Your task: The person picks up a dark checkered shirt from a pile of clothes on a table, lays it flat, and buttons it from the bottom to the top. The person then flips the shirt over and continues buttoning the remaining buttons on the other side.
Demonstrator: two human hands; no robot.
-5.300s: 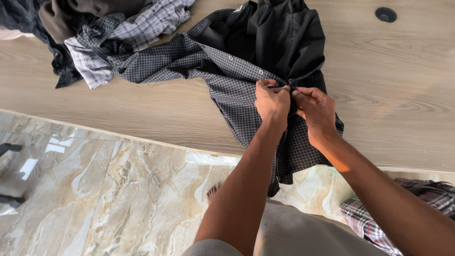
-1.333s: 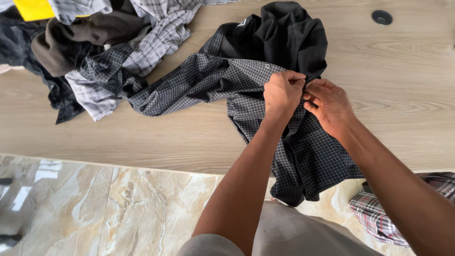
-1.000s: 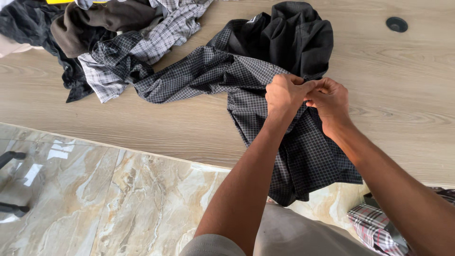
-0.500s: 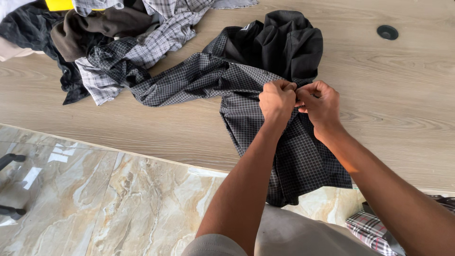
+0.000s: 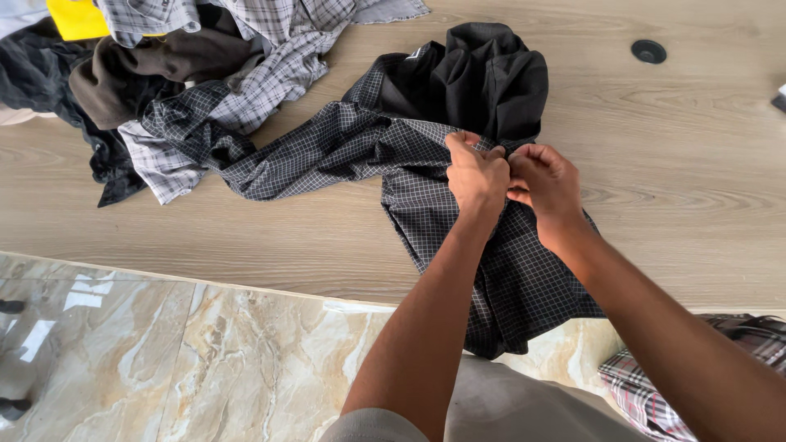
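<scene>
A dark checked shirt lies spread on the wooden table, its lower part hanging over the near edge. My left hand pinches the shirt's front edge near a button. My right hand grips the facing edge right beside it, fingertips touching the left hand's. The shirt's black inner side is bunched up just beyond both hands.
A heap of other clothes, checked, brown and black, lies at the table's far left with something yellow behind it. A round black grommet sits at the far right. Marble floor lies below; a checked cloth lies at lower right.
Both hands stayed pinched together on the shirt's front edges, shifting slightly along it. The view has swayed a little; the shirt has barely moved.
</scene>
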